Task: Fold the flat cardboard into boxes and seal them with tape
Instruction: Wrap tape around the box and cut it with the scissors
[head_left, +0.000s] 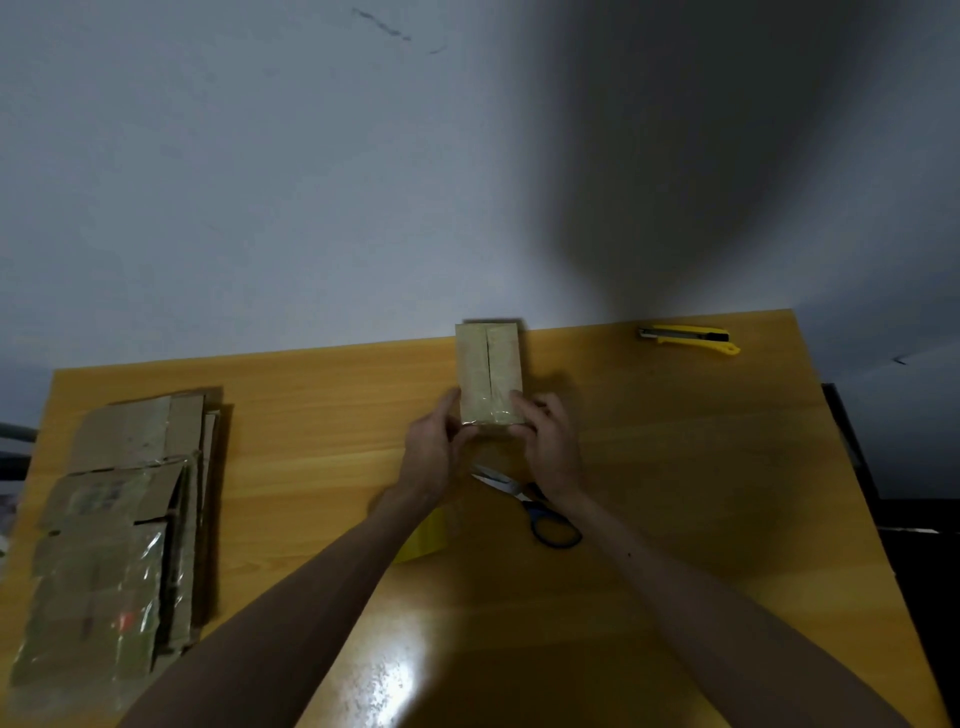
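Note:
A small folded cardboard box (488, 369) stands at the middle of the wooden table (675, 441), its top flaps meeting in a dark centre seam under shiny clear tape. My left hand (434, 452) grips the box's near left corner, thumb up along its side. My right hand (548, 441) grips the near right corner, fingers curled over the taped edge. A stack of flat cardboard (119, 530), some with clear tape on it, lies at the table's left end.
Blue-handled scissors (540, 514) lie just behind my right wrist. A yellow object (426, 538) shows under my left forearm. A yellow utility knife (691, 338) rests at the far right edge. A grey wall rises behind the table.

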